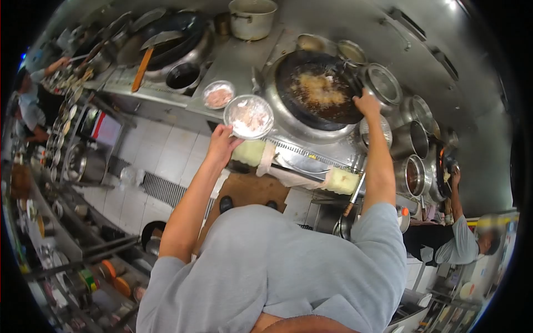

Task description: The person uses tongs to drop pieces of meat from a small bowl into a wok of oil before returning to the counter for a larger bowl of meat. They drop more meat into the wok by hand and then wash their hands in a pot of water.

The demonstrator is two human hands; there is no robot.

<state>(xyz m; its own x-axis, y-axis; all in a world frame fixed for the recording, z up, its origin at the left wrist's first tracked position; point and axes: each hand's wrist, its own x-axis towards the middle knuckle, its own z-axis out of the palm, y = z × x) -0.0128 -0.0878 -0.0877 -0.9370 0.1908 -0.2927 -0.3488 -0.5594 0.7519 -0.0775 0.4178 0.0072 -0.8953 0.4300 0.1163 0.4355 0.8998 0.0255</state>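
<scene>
My left hand (223,142) grips the near-left rim of a round bowl (248,132) holding pale meat pieces coated in white powder. Just left of it, a smaller bowl (210,102) of pinkish raw meat stands on the steel counter. In front of me a large black wok (290,65) holds bubbling brown oil with a mass of golden food (321,91) frying in it. At the wok's right rim is my right hand (367,104), its fingers curled in; whatever they hold, if anything, is hidden.
Strainers and pots (410,139) crowd the right side of the stove. A second wok (183,33) with a wooden-handled tool (143,69) stands at the left, beside a tall pot (252,19). Co-workers stand at far left and at right (455,241). A folded cloth (266,158) lines the counter's front edge.
</scene>
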